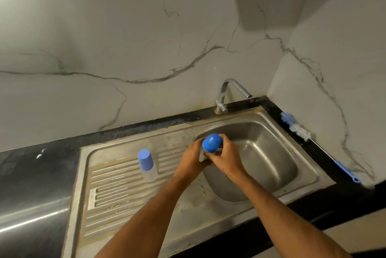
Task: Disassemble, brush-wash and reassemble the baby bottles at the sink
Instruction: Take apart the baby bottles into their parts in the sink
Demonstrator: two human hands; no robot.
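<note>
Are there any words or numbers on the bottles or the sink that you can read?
None can be read.
Bottle in the hands: blue cap plain, body mostly hidden by fingers.
Standing bottle on the drainboard: no print or markings can be made out.
Sink, tap, brush: no labels or signs visible.

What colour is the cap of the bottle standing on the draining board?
Light blue cap on a clear bottle; the head view shows it.
</note>
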